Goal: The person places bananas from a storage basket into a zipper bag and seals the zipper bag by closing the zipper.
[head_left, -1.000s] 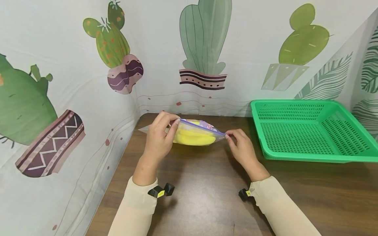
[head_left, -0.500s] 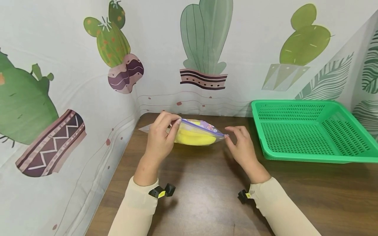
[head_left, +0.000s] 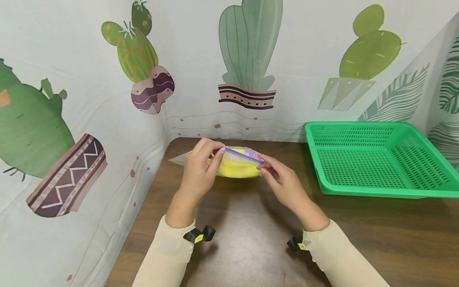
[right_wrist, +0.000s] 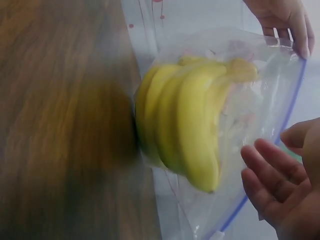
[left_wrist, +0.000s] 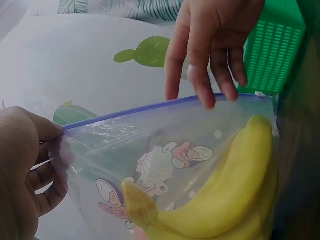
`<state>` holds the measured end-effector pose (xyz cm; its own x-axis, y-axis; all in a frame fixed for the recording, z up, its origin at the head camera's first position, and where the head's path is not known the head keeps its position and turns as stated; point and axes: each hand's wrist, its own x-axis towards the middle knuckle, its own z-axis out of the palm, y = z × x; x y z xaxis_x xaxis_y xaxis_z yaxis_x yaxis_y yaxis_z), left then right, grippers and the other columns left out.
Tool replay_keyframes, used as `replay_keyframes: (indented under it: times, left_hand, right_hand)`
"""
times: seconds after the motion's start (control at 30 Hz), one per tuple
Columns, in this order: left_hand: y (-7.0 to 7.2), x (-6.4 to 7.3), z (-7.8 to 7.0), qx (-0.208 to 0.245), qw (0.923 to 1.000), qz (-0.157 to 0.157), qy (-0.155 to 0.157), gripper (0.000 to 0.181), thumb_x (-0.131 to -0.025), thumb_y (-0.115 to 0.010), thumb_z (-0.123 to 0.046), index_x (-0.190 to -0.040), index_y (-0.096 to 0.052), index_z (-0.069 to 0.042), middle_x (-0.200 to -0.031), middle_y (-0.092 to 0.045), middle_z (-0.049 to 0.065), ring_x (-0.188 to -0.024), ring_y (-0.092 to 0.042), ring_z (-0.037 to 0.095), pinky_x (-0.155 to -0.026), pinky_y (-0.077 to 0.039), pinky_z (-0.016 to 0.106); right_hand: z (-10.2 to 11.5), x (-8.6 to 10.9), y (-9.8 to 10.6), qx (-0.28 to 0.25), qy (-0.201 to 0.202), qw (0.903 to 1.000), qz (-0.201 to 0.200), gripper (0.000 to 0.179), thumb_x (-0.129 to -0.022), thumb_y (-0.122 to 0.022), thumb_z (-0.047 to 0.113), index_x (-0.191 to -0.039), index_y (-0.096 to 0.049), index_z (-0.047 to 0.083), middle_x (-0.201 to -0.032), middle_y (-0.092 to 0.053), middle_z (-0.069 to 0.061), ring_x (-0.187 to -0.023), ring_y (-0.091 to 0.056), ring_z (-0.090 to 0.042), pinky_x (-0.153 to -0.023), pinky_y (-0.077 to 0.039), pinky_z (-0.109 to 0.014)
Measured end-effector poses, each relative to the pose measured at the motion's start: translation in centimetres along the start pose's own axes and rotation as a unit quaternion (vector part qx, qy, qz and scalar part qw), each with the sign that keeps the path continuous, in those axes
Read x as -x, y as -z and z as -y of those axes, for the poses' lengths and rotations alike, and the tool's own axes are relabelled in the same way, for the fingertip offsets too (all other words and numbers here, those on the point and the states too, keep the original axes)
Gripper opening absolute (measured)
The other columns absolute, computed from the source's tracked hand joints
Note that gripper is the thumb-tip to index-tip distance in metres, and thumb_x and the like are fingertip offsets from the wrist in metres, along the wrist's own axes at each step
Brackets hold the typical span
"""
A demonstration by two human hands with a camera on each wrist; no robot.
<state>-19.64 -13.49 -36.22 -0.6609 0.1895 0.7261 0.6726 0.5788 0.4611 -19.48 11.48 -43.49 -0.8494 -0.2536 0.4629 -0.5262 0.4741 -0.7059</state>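
A clear zip bag [left_wrist: 115, 160] with cartoon prints and a blue-violet zip strip [left_wrist: 130, 114] stands at the back of the table. Inside it lies a bunch of yellow bananas [right_wrist: 192, 120]. My left hand [head_left: 201, 167] pinches the bag's upper left corner between thumb and fingers. Toward the other end of the strip is my right hand [head_left: 287, 185], its fingers loosely extended over the bag's upper edge, thumb apart from them. In the left wrist view, a small white slider [left_wrist: 260, 94] sits at the strip's right end, beyond the right hand's fingers.
A green perforated basket [head_left: 358, 167] stands on the brown wooden table [head_left: 247, 247], to the right of the bag. Behind the table hangs a white cloth [head_left: 193, 79] printed with cactuses.
My right hand has left the slider end of the bag and shifted left along the zip strip. My left hand, still pinching its corner, has moved slightly right.
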Motion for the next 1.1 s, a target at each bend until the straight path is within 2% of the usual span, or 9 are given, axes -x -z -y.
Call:
replay_keyframes:
  times: [0.1,0.2,0.4,0.6,0.77,0.83,0.93,1.03,1.1]
  left_hand:
    - [-0.1,0.0,-0.3,0.001,0.9999,0.01,-0.004,0.012,-0.101,-0.059,-0.014,-0.1,-0.069,-0.007,-0.092,-0.062,0.005,-0.083,-0.059,0.015,-0.069,-0.053,0.035]
    - [-0.3,0.1,-0.5,0.0,0.9998,0.018,-0.011,0.011,-0.101,-0.06,-0.014,-0.1,-0.069,-0.008,-0.092,-0.062,0.004,-0.083,-0.059,0.014,-0.07,-0.052,0.033]
    - [-0.5,0.3,-1.0,0.008,0.9987,0.046,-0.023,0.009,-0.099,-0.064,-0.014,-0.098,-0.071,-0.008,-0.09,-0.062,0.001,-0.083,-0.058,0.011,-0.073,-0.053,0.031]
    - [-0.4,0.4,-1.5,0.012,0.9965,0.081,-0.017,0.007,-0.097,-0.065,-0.014,-0.096,-0.071,-0.01,-0.092,-0.064,-0.001,-0.085,-0.059,0.011,-0.074,-0.053,0.031]
    - [-0.3,0.5,-1.7,0.005,0.9901,0.14,-0.008,0.009,-0.096,-0.068,-0.021,-0.101,-0.07,-0.014,-0.093,-0.063,-0.004,-0.089,-0.06,0.008,-0.079,-0.053,0.027]
    - [0.0,0.4,-1.5,0.013,0.9862,0.165,0.004,0.013,-0.096,-0.069,-0.027,-0.102,-0.07,-0.016,-0.094,-0.063,-0.006,-0.09,-0.059,0.007,-0.081,-0.053,0.028]
    - [0.8,0.2,-1.0,0.014,0.9834,0.176,0.04,0.017,-0.097,-0.067,-0.032,-0.106,-0.07,-0.018,-0.098,-0.064,-0.007,-0.09,-0.059,0.007,-0.081,-0.053,0.031]
    - [1.8,0.1,0.0,0.0,0.9832,0.156,0.094,0.018,-0.099,-0.064,-0.029,-0.108,-0.072,-0.016,-0.1,-0.067,-0.004,-0.088,-0.06,0.01,-0.08,-0.053,0.033]
    - [2.2,0.1,0.8,-0.015,0.9801,0.142,0.138,0.018,-0.1,-0.063,-0.028,-0.107,-0.072,-0.014,-0.098,-0.067,-0.002,-0.086,-0.06,0.013,-0.079,-0.051,0.033]
  right_hand:
    - [-0.1,0.0,-0.1,-0.02,0.002,0.9996,0.019,0.046,-0.1,-0.06,0.007,-0.145,-0.054,0.012,-0.112,-0.072,-0.006,-0.096,-0.07,-0.017,-0.087,-0.054,-0.02]
    - [-0.2,0.0,-0.2,-0.04,-0.005,0.999,0.021,0.039,-0.101,-0.058,0.007,-0.14,-0.058,0.011,-0.113,-0.073,-0.007,-0.101,-0.07,-0.02,-0.087,-0.052,-0.016]
    - [-0.3,0.0,0.2,-0.076,-0.071,0.9943,0.024,0.022,-0.105,-0.055,0.02,-0.124,-0.065,0.015,-0.117,-0.072,-0.004,-0.111,-0.067,-0.021,-0.092,-0.05,-0.012]
    - [-0.6,-0.2,0.3,-0.102,-0.122,0.9873,-0.002,0.024,-0.105,-0.053,0.026,-0.122,-0.065,0.013,-0.119,-0.07,-0.01,-0.101,-0.067,-0.014,-0.088,-0.053,-0.015]
    - [-0.9,-0.4,0.4,-0.097,-0.159,0.9823,-0.018,0.027,-0.105,-0.053,0.031,-0.123,-0.065,0.015,-0.122,-0.069,-0.01,-0.099,-0.07,-0.025,-0.086,-0.057,-0.028]
    - [-1.1,-0.5,0.5,-0.102,-0.167,0.9804,-0.02,0.028,-0.106,-0.052,0.031,-0.123,-0.065,0.014,-0.122,-0.068,-0.009,-0.101,-0.07,-0.032,-0.088,-0.058,-0.033]
    - [-1.4,-0.6,0.7,-0.113,-0.176,0.9776,-0.021,0.03,-0.106,-0.051,0.03,-0.122,-0.065,0.01,-0.122,-0.067,-0.01,-0.102,-0.07,-0.027,-0.089,-0.058,-0.031]
    - [-1.9,-0.6,1.0,-0.125,-0.182,0.975,-0.023,0.031,-0.105,-0.054,0.03,-0.121,-0.066,0.006,-0.12,-0.068,-0.014,-0.1,-0.069,-0.013,-0.088,-0.057,-0.024]
    - [-2.2,-0.6,1.2,-0.135,-0.189,0.9724,-0.024,0.032,-0.104,-0.056,0.03,-0.119,-0.066,0.004,-0.118,-0.068,-0.016,-0.098,-0.067,-0.005,-0.088,-0.056,-0.021]
